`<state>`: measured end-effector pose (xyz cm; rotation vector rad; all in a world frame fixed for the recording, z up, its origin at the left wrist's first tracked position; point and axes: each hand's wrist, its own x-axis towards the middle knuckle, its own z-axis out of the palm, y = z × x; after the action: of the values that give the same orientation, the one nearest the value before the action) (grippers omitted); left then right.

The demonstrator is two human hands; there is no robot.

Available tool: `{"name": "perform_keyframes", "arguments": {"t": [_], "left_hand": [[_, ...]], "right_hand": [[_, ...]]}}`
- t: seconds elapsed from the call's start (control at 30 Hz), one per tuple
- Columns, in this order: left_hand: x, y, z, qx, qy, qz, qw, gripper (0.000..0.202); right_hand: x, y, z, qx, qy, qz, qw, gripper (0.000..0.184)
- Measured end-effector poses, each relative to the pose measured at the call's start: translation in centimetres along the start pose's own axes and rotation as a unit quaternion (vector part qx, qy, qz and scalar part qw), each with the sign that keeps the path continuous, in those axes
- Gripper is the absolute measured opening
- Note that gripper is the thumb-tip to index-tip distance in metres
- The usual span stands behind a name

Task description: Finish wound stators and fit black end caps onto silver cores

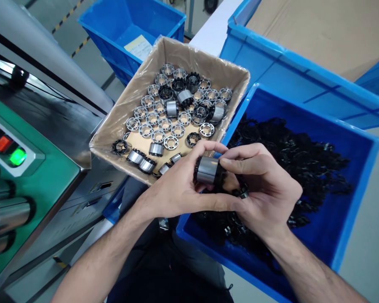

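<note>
My left hand [180,191] is closed around a silver stator core [207,169] with black plastic at both ends, held sideways over the gap between the box and the bin. My right hand [270,189] pinches the black plastic end piece [221,173] at the core's right end. Whether that piece is fully seated I cannot tell. Another black ring-shaped piece [244,191] sits within the curl of my right fingers, partly hidden. Left of my hands, a plastic-lined cardboard box [113,113] holds many stator cores, some bare, some with black ends. Below my right hand, a blue bin [356,185] contains piled black plastic pieces [316,168].
At left stands a green machine panel [50,168] with lit buttons [18,156] and metal cylinders on it. Behind the box is a blue crate [110,46] with a paper note [139,47]. A larger blue crate [271,71] with cardboard borders the bin at upper right.
</note>
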<state>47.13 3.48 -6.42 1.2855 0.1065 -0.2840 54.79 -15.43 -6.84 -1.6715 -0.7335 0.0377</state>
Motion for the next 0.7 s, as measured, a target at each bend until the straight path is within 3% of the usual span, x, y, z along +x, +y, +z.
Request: {"name": "perform_keyframes", "arguments": {"t": [0.27, 0.33, 0.43, 0.53, 0.6, 0.7], "left_hand": [[-0.1, -0.1, -0.1, -0.013, -0.017, 0.005, 1.000, 0.089], [-0.1, -0.2, 0.0, -0.005, -0.015, 0.018, 1.000, 0.080], [-0.2, -0.4, 0.2, 0.045, 0.041, 0.065, 0.996, 0.057], [-0.7, 0.1, 0.1, 0.182, 0.138, 0.086, 0.970, 0.038], [-1.2, 1.1, -0.3, 0.333, 0.144, 0.064, 0.930, 0.037], [-1.7, 2.9, -1.7, 0.498, 0.111, 0.051, 0.859, 0.049]], "right_hand": [[-0.1, -0.5, 0.2, -0.002, 0.003, -0.032, 0.999, 0.018], [0.2, -0.8, 0.2, -0.003, -0.005, -0.021, 1.000, 0.012], [1.4, 0.0, -0.9, 0.010, 0.026, 0.005, 1.000, 0.007], [2.9, 3.0, -3.2, -0.073, 0.071, 0.064, 0.993, 0.005], [3.4, 5.3, -4.7, -0.203, -0.028, 0.161, 0.966, 0.014], [3.1, 7.5, -5.1, -0.383, -0.216, 0.231, 0.868, 0.054]]}}
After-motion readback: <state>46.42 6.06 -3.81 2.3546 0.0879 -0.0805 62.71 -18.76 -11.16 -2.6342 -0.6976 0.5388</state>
